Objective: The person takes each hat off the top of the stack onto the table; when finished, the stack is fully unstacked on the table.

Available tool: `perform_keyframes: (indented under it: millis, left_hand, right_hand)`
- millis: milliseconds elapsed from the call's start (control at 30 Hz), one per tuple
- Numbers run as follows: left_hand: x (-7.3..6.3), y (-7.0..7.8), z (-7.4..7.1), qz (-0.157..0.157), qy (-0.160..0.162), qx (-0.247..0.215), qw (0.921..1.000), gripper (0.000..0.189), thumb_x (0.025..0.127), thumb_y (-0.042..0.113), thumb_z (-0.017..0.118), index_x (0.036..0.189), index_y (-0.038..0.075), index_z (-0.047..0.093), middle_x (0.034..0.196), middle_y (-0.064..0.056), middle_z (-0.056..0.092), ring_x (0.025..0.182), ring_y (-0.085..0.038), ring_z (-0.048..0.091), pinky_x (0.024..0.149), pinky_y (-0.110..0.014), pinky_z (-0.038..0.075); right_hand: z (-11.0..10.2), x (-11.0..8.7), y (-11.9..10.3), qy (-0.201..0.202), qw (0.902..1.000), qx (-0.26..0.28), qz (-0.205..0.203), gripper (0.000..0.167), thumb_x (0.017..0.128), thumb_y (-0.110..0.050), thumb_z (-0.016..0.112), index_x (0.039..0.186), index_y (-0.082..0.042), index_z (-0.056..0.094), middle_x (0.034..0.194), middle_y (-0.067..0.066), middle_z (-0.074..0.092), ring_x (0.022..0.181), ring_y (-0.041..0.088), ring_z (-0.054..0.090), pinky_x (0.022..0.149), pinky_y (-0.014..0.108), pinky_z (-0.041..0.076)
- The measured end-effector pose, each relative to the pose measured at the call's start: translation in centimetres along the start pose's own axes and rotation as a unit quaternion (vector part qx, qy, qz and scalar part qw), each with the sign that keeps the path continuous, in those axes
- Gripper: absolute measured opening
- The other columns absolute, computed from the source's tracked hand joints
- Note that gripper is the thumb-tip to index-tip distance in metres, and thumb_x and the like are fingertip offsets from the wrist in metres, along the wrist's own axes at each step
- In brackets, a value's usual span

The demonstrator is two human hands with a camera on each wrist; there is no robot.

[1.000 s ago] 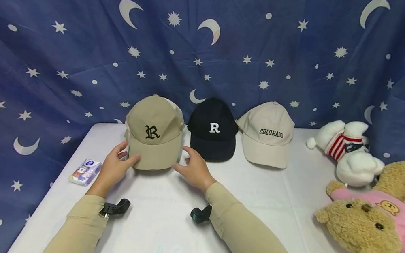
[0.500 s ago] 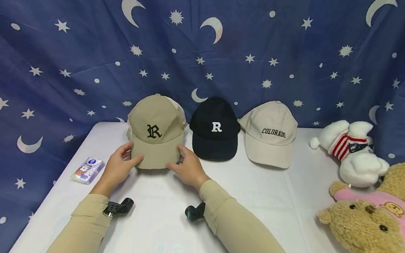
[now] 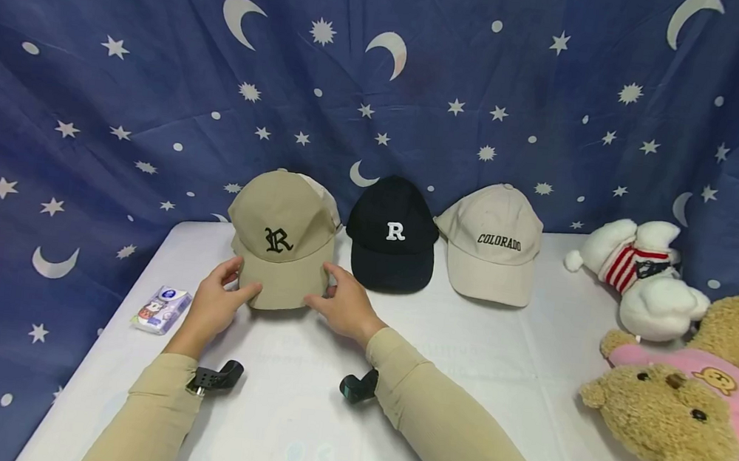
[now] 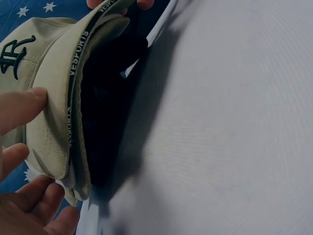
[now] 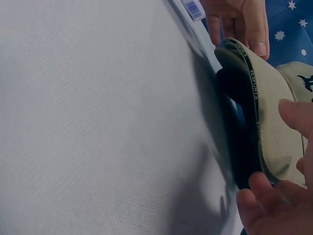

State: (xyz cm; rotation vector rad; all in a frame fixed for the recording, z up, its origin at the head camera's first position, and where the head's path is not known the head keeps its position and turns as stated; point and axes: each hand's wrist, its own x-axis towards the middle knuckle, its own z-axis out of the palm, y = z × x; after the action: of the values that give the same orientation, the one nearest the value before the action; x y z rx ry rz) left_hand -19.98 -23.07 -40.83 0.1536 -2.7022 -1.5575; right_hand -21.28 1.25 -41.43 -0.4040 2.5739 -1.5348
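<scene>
A tan baseball cap [image 3: 284,211] with a dark gothic R sits at the table's left back, brim toward me. My left hand [image 3: 213,308] holds its brim at the left, thumb on top and fingers at the edge. On the other side my right hand [image 3: 349,306] grips the brim likewise, thumb at the front corner. A paler cap [image 3: 322,196] shows behind the tan crown. In the left wrist view another brim [image 4: 84,161] lies close under the tan one, with dark shapes below. What the fingertips touch beneath is partly hidden.
A black cap [image 3: 392,236] with a white R stands just right, then a cream COLORADO cap [image 3: 493,246]. A purple-white tissue pack [image 3: 162,310] lies left. A white plush toy [image 3: 639,279] and a teddy bear [image 3: 666,415] lie right. A starry blue curtain [image 3: 426,58] hangs behind.
My right hand has moved left from beside the tan cap onto its brim. Over the last half second the tan crown has shifted slightly left. The other caps stay where they were.
</scene>
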Motion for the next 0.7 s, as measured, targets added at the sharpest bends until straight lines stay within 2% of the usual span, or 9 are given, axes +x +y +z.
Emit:
perform_keyframes:
  millis: [167, 333, 700]
  left_hand:
    - [-0.2, 0.2, -0.1, 0.005, 0.002, 0.005, 1.0000, 0.076, 0.095, 0.023, 0.070, 0.156, 0.001, 0.030, 0.157, -0.022, 0.033, 0.144, -0.037, 0.031, 0.115, -0.048, 0.031]
    - [-0.4, 0.7, -0.4, 0.019, 0.017, 0.002, 0.9997, 0.073, 0.095, 0.018, 0.069, 0.154, -0.002, 0.032, 0.155, -0.021, 0.036, 0.142, -0.037, 0.033, 0.114, -0.046, 0.032]
    - [-1.1, 2.7, -0.4, 0.032, 0.031, -0.008, 0.9989, 0.074, 0.094, 0.020, 0.071, 0.155, 0.003, 0.034, 0.154, -0.024, 0.031, 0.138, -0.040, 0.037, 0.110, -0.050, 0.037]
  right_hand:
    - [-0.2, -0.1, -0.4, 0.006, 1.0000, 0.001, -0.003, 0.071, 0.090, -0.024, 0.075, 0.149, -0.002, 0.044, 0.137, 0.013, 0.055, 0.105, 0.021, 0.063, 0.086, 0.032, 0.052]
    - [-0.2, -0.2, -0.7, 0.004, 0.9999, 0.007, -0.013, 0.071, 0.090, -0.025, 0.075, 0.149, -0.002, 0.044, 0.144, 0.013, 0.051, 0.105, 0.021, 0.063, 0.084, 0.030, 0.053]
    - [-0.5, -0.6, -1.2, 0.043, 0.9987, 0.012, -0.023, 0.069, 0.090, -0.024, 0.075, 0.149, -0.004, 0.045, 0.139, 0.011, 0.052, 0.097, 0.019, 0.063, 0.077, 0.028, 0.052]
